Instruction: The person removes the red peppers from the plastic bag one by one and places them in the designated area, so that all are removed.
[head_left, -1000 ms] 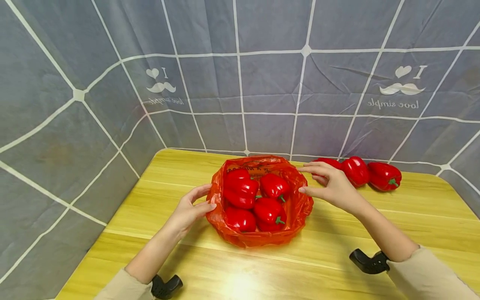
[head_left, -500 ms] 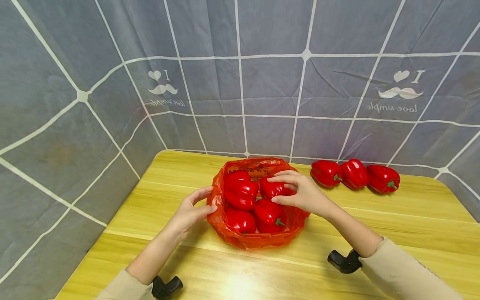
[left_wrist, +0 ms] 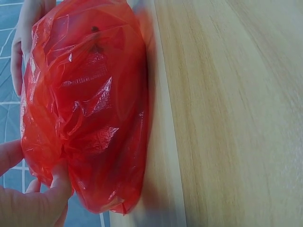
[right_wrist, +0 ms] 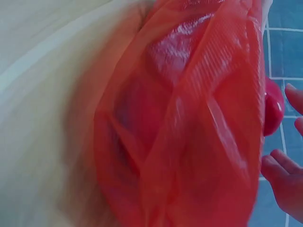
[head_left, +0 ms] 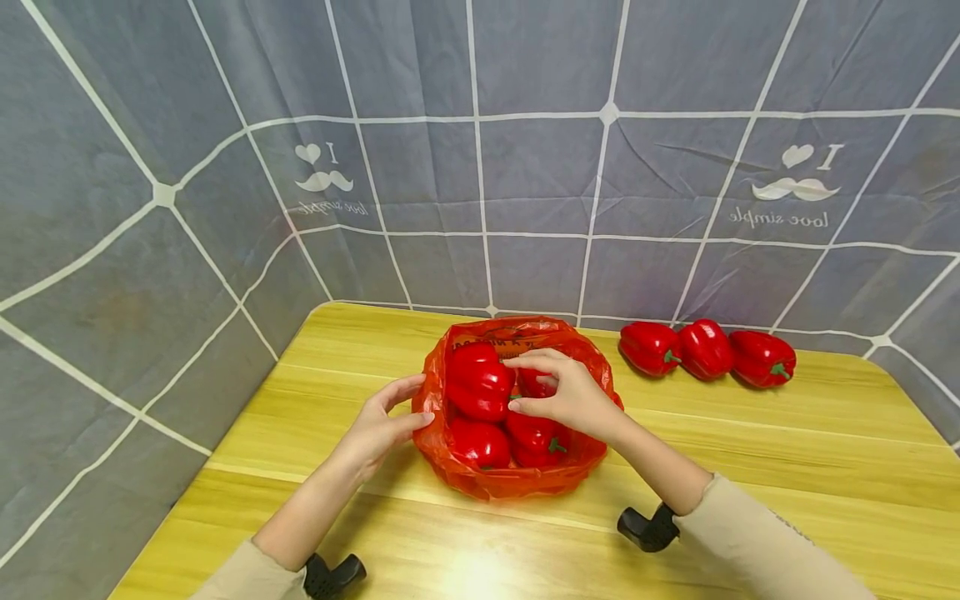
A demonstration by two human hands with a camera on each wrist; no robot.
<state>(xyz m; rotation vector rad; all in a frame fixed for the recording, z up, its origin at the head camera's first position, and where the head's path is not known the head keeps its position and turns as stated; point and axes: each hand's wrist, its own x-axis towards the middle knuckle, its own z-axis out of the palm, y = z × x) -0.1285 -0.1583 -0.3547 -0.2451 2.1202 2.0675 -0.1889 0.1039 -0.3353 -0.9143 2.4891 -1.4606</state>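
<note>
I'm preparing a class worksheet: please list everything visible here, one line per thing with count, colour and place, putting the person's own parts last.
Wood-grain table: 1, yellow, beneath the bag and peppers
Crinkled thin plastic bag: 1, translucent red, open on the table
Glossy bell peppers inside the bag: at least 4, red, some partly hidden
Glossy bell peppers outside the bag: 3, red, rowed along the table's back, right of the bag
Grid-patterned cloth: number unclear, grey-blue with white, behind and left
Curved wrist devices: 2, black, one by each cuff
Long sleeves: 2, beige, on both forearms
Left hand: 1, bare, gripping the bag's left rim
Right hand: 1, bare, over the bag
</note>
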